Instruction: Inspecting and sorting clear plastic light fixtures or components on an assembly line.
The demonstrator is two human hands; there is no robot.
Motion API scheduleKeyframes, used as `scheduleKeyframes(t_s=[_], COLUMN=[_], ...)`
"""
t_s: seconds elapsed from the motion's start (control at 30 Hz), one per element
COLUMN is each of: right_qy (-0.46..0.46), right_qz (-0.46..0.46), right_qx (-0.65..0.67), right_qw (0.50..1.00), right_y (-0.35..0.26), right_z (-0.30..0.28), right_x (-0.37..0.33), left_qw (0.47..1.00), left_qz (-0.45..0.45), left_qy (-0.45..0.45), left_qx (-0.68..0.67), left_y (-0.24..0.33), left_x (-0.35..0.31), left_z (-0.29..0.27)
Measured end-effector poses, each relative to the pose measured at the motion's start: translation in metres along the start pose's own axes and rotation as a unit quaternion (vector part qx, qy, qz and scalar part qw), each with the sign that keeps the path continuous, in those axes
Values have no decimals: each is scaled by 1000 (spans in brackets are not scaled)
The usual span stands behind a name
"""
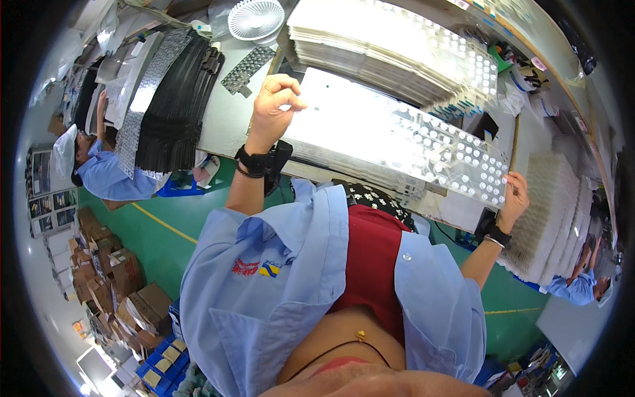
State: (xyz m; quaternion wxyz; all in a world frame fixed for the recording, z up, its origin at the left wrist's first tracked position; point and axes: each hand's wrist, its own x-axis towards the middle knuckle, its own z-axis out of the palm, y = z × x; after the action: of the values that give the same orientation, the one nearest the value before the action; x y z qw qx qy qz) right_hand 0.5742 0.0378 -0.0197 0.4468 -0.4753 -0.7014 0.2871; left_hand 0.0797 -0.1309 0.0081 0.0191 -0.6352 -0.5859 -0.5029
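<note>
A long, flat panel with rows of round white dots (456,155) stretches across in front of me. Its left part is washed out by glare. At its left end, my left hand (272,109) is closed in a pinch on the edge. My right hand (514,198) grips the opposite end, with thumb and fingers closed on the edge. Under the panel, the layered edges of more flat sheets (357,162) show along the near side. Just beyond it rises a tall stack of similar light panels (370,46).
A white round fan (256,20) and a dark perforated strip (248,69) lie to the far left. Black sheets (175,99) are stacked beside them. White stacked panels (546,212) stand at right. Co-workers (116,169) sit on both sides. Cardboard boxes (126,271) line the floor.
</note>
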Motion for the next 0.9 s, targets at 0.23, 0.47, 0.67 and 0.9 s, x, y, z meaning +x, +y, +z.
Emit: scheduleKeyframes(t_s=[0.23,0.47,0.67,0.9], right_qy=[5,-3,-11,-48], right_qz=[-73,-94,-142,-190], right_qx=[-37,-56,-52,-66], right_qw=[997,994,988,978], right_y=[-21,-52,-66,-84], right_z=[13,27,38,47], right_x=[-3,-3,0,3], left_qw=[999,998,995,992], left_qz=[-35,-63,-92,-117], left_qy=[23,23,33,22], left_qx=[-15,-16,-32,-29], left_y=[-11,-30,-49,-66], left_x=[-7,-19,-28,-38], left_z=[-3,-17,-25,-31])
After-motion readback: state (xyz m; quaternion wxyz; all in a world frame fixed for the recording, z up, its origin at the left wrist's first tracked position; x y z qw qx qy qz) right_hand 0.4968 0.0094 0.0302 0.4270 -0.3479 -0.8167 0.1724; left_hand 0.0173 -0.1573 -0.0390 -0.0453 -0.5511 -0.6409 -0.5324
